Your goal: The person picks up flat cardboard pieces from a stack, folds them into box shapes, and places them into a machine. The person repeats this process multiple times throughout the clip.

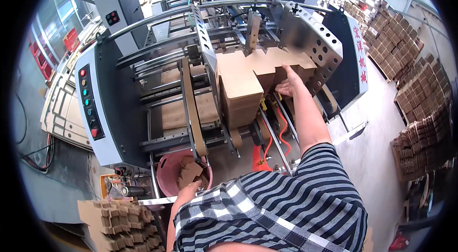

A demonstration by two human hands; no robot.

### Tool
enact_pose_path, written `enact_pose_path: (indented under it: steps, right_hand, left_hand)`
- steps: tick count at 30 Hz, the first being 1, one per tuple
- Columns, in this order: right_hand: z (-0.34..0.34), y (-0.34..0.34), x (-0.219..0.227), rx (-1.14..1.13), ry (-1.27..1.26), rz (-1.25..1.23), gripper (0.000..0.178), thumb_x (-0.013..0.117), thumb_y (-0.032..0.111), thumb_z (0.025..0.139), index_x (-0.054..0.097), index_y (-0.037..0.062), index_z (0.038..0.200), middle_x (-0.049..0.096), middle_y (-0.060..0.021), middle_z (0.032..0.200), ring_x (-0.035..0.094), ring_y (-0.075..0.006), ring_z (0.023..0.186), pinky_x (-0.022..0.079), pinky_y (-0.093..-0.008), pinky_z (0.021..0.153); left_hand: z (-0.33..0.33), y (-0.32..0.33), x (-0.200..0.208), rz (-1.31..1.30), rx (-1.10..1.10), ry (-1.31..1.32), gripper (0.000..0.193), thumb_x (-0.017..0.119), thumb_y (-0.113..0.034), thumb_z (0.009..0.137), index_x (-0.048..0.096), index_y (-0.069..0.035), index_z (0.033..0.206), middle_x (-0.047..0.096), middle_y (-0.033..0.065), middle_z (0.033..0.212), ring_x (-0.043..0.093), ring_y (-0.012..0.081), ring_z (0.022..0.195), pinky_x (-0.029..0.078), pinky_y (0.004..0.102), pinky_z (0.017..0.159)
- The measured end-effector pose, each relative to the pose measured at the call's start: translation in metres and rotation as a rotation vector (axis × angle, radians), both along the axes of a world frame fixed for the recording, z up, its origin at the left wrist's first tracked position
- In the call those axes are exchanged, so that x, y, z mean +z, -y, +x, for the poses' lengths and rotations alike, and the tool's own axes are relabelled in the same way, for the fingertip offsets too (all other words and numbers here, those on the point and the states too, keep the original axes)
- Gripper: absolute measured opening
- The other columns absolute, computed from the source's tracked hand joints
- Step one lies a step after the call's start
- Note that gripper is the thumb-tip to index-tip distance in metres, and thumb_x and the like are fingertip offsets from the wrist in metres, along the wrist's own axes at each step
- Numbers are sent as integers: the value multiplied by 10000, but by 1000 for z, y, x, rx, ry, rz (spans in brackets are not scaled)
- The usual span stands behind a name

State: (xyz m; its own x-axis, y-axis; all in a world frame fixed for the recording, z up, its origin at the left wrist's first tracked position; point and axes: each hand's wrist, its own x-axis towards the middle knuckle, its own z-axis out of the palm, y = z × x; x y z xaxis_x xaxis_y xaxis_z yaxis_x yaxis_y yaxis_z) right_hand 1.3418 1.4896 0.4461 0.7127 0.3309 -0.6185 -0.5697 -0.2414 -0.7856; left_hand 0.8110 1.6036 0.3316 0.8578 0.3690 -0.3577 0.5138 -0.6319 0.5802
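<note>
A tall stack of flat brown cardboard box blanks stands in the feed end of a machine, its notched edges facing right. My right hand reaches to the stack's right part, fingers stretched out and the thumb up by the edge of the top blanks. It is open and grips nothing that I can see. Low on the left, my left hand is beside a pink basket with cardboard scraps in it. Its fingers are small and partly hidden, so I cannot make out their grip.
A perforated metal guide plate stands right of the stack. Left are a belt and a button panel. Metal rods and red hoses lie below. Bundled cardboard sits lower left; piled cardboard lines the right.
</note>
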Motion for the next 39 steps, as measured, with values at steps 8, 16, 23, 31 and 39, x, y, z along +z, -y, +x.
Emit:
enact_pose_path:
  steps: [8,16,23,31,39]
  right_hand:
    - [4,-75,-33,-343,215,442,866,636,508,761,292,42,1405,225,-208,1476,230,-315,1358,201,-489,1086]
    - [5,-63,-37,-361,-33,681,645,688,391,707,500,92,1247,421,-156,1341,394,-299,1232,325,-544,987]
    - [40,-21,0,-419,-71,235,821,674,488,736,358,67,1366,412,-173,1386,354,-318,1292,156,-563,1061]
    - [88,-68,-36,-425,68,350,874,709,452,691,332,42,1365,300,-187,1451,302,-343,1311,158,-527,1074]
    - [111,-48,-37,-479,50,288,926,690,489,714,268,44,1407,284,-180,1461,291,-381,1312,138,-607,1038]
  left_hand:
    - [12,-8,-3,-5,-20,6,488,556,-247,806,497,-59,1253,560,202,1189,535,359,1096,435,398,907]
    - [10,-7,-15,-103,18,-137,503,563,-264,805,508,-51,1256,552,218,1207,524,363,1121,418,393,940]
    - [21,-5,-3,-35,-54,-58,503,579,-246,796,507,-28,1244,559,238,1175,534,373,1097,425,409,923]
    - [17,-3,-14,-43,5,-132,490,549,-267,809,512,-68,1255,574,226,1156,539,370,1091,428,408,919]
    - [44,9,21,40,-63,-142,442,536,-185,808,509,-62,1232,572,219,1148,544,388,1064,446,427,884]
